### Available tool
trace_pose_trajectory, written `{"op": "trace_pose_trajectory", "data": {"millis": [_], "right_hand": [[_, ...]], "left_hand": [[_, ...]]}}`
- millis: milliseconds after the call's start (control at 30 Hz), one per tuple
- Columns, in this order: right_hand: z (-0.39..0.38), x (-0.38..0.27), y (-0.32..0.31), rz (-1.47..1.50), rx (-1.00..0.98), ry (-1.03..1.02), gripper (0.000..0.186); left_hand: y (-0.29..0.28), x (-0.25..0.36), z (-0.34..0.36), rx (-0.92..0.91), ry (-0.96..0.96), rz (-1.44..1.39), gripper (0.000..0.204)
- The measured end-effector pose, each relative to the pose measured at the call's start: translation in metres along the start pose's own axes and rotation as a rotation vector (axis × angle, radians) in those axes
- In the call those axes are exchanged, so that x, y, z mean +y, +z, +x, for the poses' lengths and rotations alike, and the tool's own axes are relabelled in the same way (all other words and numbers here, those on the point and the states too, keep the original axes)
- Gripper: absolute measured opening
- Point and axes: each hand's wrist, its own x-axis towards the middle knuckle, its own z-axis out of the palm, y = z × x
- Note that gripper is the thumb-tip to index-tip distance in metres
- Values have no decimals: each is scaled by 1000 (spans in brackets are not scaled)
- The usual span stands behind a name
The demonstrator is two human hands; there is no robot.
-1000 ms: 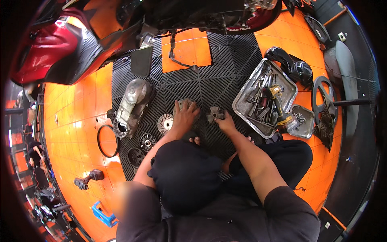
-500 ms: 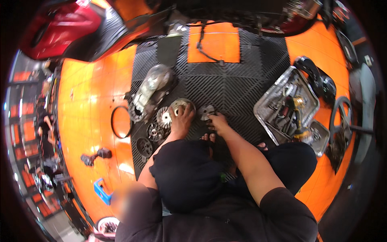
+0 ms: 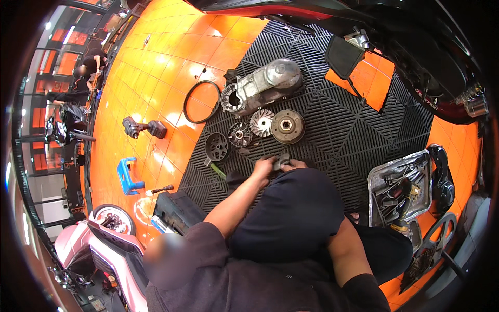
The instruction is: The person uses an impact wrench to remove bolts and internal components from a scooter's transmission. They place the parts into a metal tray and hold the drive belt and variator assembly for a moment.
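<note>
My left hand point(image 3: 264, 167) and my right hand point(image 3: 295, 165) both grip a small metal plate point(image 3: 281, 160), partly hidden by their fingers and my raised knee. Beyond them on the ribbed black mat point(image 3: 338, 135) lie a round metal clutch drum point(image 3: 291, 130), a finned pulley point(image 3: 258, 118), a splined disc point(image 3: 238, 139), a dark spoked disc point(image 3: 217, 149) and a silver engine casing point(image 3: 270, 83). A black belt point(image 3: 187, 104) is left of the casing. A green strip-like object point(image 3: 217, 170) is near my left hand.
A scooter point(image 3: 436, 62) stands ahead, a pink one point(image 3: 93, 249) behind left. Tool tray point(image 3: 375, 182) is right; impact wrench point(image 3: 136, 128), blue stool point(image 3: 126, 177) and black case point(image 3: 171, 208) left. A person point(image 3: 93, 67) works at far left.
My left hand has left the clutch drum and now meets my right hand at the small plate, nearer my body. My view has turned to the left.
</note>
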Motion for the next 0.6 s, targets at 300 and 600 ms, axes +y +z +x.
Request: {"op": "trace_pose_trajectory", "data": {"millis": [300,600], "right_hand": [[-15,68,-67,-223,419,-109,52],[-121,40,-127,-51,659,-76,51]], "left_hand": [[-92,17,49,135,246,-105,37],[-167,-89,73,271,780,960,55]]}}
